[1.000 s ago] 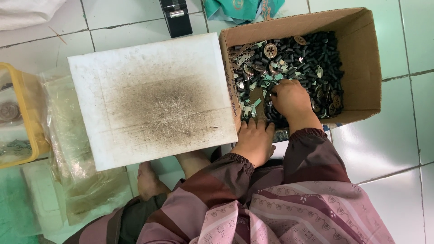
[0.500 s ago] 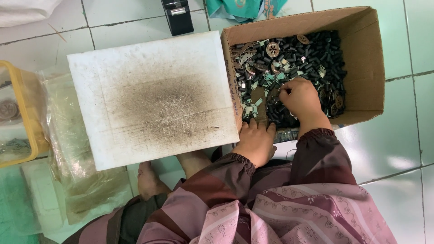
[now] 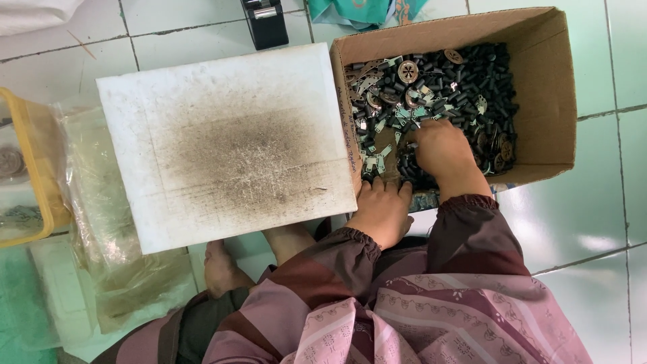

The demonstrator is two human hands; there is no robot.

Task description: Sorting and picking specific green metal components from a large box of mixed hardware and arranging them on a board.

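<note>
Right hand point(image 3: 441, 149) is down in the box point(image 3: 549, 87), fingers curled into the pile of parts point(image 3: 465, 81); it looks closed on a pinch of them, but the grip itself is hidden under the knuckles, so what it holds can't be told. Left hand point(image 3: 383, 210) rests flat, fingers loosely open, on the box's near left corner, just beside the board point(image 3: 226, 145), holding nothing.

Parts: small black cylinders, far too many to count, mixed with thin metal clips and a few round slotted discs point(image 3: 407, 71), three or four of those showing. Judged light, hard and stiff, loose, likely to slip and roll; best scooped or pinched by a few at a time, the flat clips by their edges.

One cardboard box, open top, light, walls bendy; take it by a side wall.

One white board, smudged dark in the middle, touching the box's left side, nothing on it.

Left of that: a clear plastic bag point(image 3: 101, 202), one yellow-rimmed tub point(image 3: 37, 168) at the frame edge. One black device point(image 3: 265, 20) at the top. Tiled floor point(image 3: 593, 222).
</note>
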